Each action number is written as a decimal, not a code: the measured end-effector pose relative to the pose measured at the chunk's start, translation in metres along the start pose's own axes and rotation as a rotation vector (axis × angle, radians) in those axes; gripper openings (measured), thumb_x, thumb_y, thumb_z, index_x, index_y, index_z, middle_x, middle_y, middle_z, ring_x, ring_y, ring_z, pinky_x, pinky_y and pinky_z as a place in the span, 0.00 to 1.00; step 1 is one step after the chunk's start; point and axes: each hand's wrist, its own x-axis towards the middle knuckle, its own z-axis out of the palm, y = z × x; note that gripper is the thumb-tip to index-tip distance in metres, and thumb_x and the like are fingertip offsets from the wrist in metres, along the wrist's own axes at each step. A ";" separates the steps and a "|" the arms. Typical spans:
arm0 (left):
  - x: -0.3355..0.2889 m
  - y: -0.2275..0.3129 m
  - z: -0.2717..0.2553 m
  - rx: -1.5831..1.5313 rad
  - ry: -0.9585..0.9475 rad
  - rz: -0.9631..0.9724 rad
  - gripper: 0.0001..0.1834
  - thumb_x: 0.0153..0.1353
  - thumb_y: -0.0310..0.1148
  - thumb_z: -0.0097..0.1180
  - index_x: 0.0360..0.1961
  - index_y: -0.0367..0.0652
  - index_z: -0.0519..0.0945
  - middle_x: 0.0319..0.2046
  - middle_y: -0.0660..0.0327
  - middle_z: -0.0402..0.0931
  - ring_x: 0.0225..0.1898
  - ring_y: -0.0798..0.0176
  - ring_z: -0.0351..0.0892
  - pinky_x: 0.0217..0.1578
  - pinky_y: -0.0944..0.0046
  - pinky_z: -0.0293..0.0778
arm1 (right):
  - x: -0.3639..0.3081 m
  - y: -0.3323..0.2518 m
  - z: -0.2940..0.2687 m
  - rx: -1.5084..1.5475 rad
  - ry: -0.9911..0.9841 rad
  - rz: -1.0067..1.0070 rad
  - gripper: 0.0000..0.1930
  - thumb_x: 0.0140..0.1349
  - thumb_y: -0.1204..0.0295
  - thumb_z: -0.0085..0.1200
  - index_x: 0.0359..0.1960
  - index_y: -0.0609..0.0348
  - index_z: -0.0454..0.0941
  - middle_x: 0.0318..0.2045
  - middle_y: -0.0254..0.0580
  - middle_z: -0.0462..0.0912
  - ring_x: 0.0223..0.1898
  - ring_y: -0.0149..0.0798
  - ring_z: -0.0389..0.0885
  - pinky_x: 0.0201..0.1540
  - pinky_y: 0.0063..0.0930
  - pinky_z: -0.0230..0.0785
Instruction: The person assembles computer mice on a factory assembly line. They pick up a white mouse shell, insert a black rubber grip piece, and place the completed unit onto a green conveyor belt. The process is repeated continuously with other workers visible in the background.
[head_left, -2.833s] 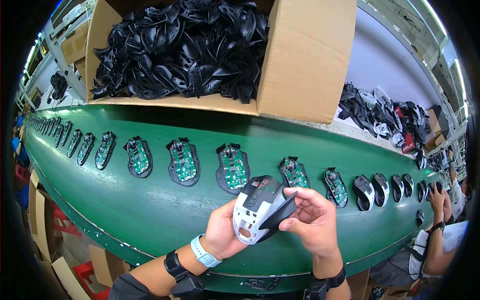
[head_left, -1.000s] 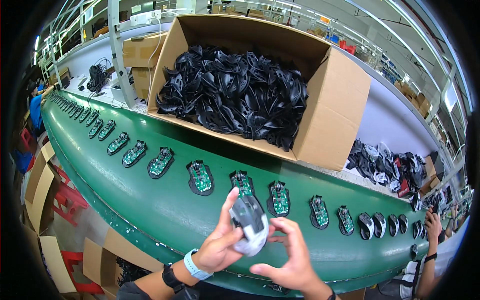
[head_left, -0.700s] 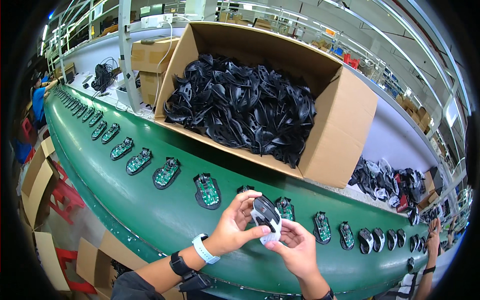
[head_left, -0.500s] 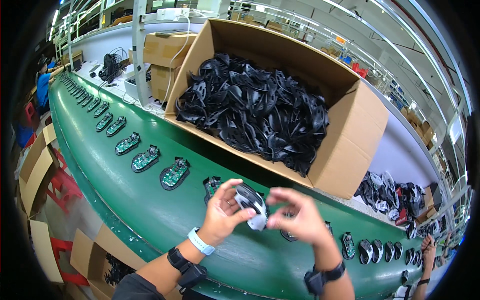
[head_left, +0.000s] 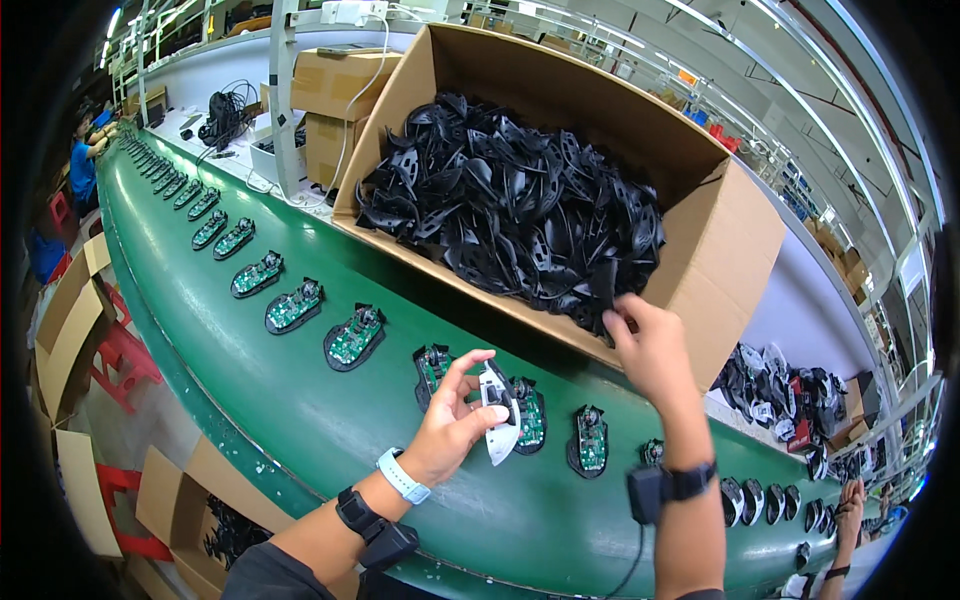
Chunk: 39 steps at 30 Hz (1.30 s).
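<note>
Mouse shell (head_left: pixel 504 436), white with black parts, stands tilted just below the frame's centre, clamped between thumb and fingers of the left hand (head_left: pixel 445 435), while farther up the right hand (head_left: pixel 655 350) pinches a black plastic piece (head_left: pixel 606 284) at the carton's (head_left: pixel 735 255) near rim.

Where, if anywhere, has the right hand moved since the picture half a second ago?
Yes: from beside the mouse shell, below the cardboard box, the right hand has moved up to that box's front edge, at the black parts.
</note>
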 end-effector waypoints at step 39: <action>-0.048 -0.060 0.078 0.115 -0.265 0.030 0.31 0.54 0.20 0.72 0.54 0.42 0.66 0.55 0.51 0.74 0.61 0.55 0.76 0.63 0.56 0.72 | -0.244 -0.014 0.002 1.329 -0.141 0.558 0.39 0.58 0.77 0.70 0.71 0.65 0.65 0.62 0.46 0.72 0.66 0.38 0.70 0.66 0.35 0.67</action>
